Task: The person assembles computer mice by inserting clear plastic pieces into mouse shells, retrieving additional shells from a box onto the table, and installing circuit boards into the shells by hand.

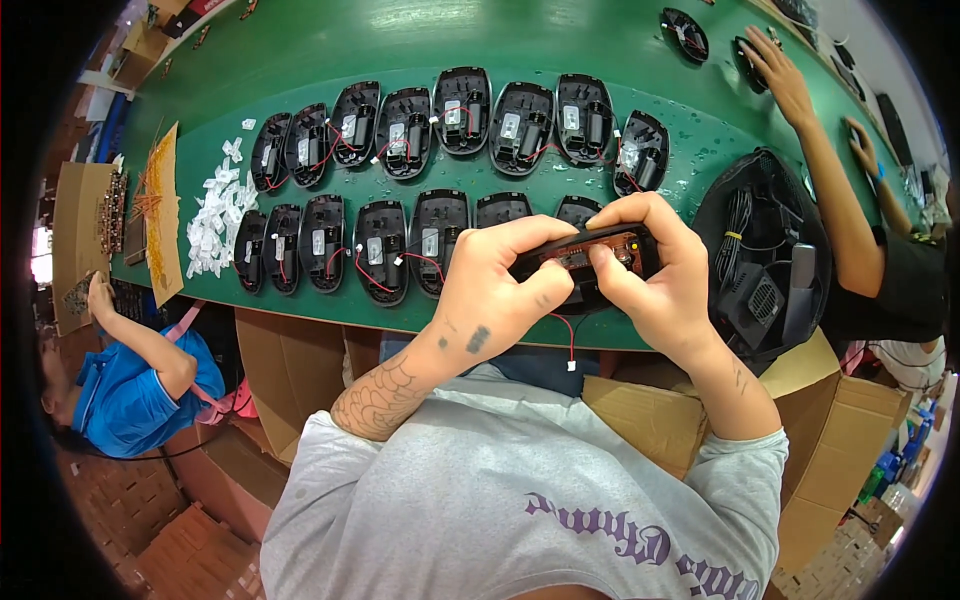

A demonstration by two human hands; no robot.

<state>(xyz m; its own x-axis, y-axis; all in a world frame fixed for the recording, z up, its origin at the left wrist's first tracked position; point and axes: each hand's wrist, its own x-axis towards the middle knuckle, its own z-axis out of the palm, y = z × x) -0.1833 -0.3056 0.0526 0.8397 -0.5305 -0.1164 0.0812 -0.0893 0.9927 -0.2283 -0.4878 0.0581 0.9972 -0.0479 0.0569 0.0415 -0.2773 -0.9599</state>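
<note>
Held item, 1: an oval black housing [590, 298], just left of the black bag [790, 190], above the desk's near edge; 1 reddish circuit board [626, 247] shows within.
Hands, 2: left hand [505, 270], fingers clamped on the housing's left end; right hand [668, 265], fingers clamped on its right end, thumb pressed at the board.
Lead, 1: red wire [572, 338] with 1 white plug [571, 366], dangling below the housing, left of the bag.
Housings on the green desk [330, 50], left of the bag: back row [462, 112], 8; front row [381, 252], 7 visible (two partly hidden behind the hands).
Farther housings, 2: one [684, 35] beyond the bag, another [750, 66] by a co-worker's hand [780, 80].
White pieces [222, 215]: 1 heap, far left of the bag, too jumbled to count.
Bag contents include 1 coiled black cable [735, 225].
</note>
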